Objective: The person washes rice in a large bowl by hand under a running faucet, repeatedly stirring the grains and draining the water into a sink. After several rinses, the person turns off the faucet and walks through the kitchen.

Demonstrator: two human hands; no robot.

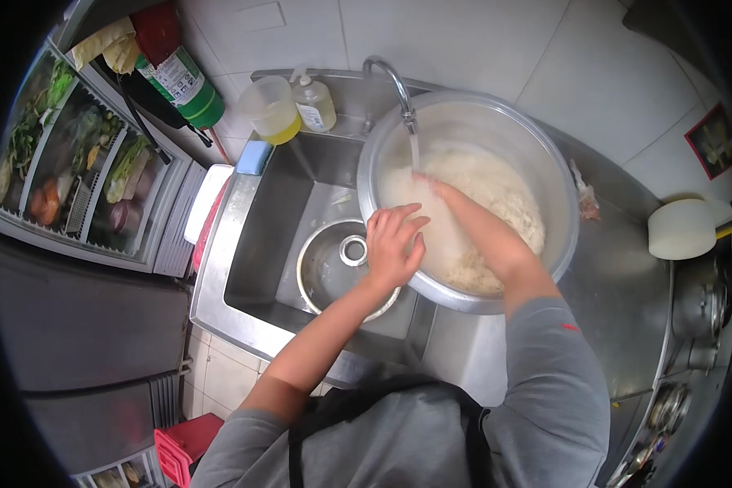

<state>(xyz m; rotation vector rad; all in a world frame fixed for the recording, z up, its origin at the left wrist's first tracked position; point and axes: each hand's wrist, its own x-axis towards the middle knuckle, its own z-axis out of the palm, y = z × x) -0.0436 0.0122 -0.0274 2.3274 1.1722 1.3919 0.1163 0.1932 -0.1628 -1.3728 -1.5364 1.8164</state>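
A large metal pot (564, 175) holds cloudy water and a pale, grainy mass that looks like rice (496, 183). Water runs into it from the curved faucet (390, 73). My right hand (437, 189) reaches into the pot beneath the stream, its fingers mostly hidden by the water. Over the pot's left rim, my left hand (394, 248) has its fingers apart and slightly bent, with nothing in them. Below that hand, a round metal pan (321, 272) lies in the sink (256, 236).
A soap bottle (315, 104), a plastic tub with yellow liquid (268, 114) and a blue sponge (254, 157) stand along the sink's back left edge. At left is a fridge (73, 163) with vegetables. A white round container (681, 229) sits at right.
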